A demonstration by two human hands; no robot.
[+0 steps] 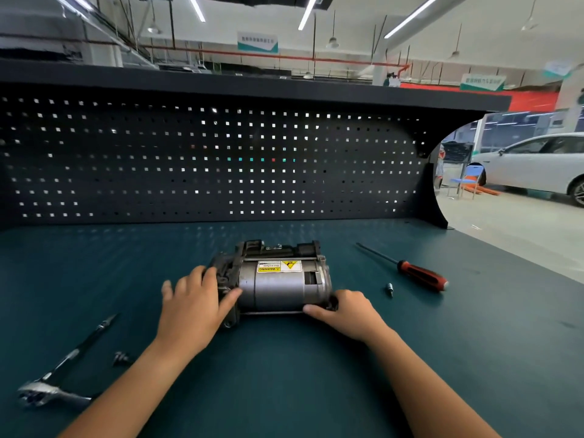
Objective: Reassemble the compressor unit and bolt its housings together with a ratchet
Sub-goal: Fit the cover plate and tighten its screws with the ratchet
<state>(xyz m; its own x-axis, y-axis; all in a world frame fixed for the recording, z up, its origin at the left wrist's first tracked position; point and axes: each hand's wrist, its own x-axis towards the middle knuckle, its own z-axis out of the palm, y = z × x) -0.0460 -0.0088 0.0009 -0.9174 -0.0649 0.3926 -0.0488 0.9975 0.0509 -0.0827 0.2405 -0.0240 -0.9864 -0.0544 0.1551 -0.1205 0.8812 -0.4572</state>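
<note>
Now, starting at your left: the ratchet (71, 357) lies on the green bench top (284, 384) near its front-left corner, with the handle slanting away from you. A small dark piece (121, 358) sits just beside it, and I cannot tell whether it is a bolt or a socket.

Your left hand (189, 306) lies over the left end of the compressor (278, 282), fingers spread and fairly straight, thumb against the grey body.

The compressor lies on its side mid-bench, its long axis running left to right across you.

Your right hand (347, 311) grips its lower right end, fingers curled round the housing, thumb pointing left.

Further right lie a small metal bit (389, 289) and a red-handled screwdriver (407, 270), well apart from both hands.

The ratchet is nearer your left hand, so that hand would likely fetch it while the right steadies the unit.
</note>
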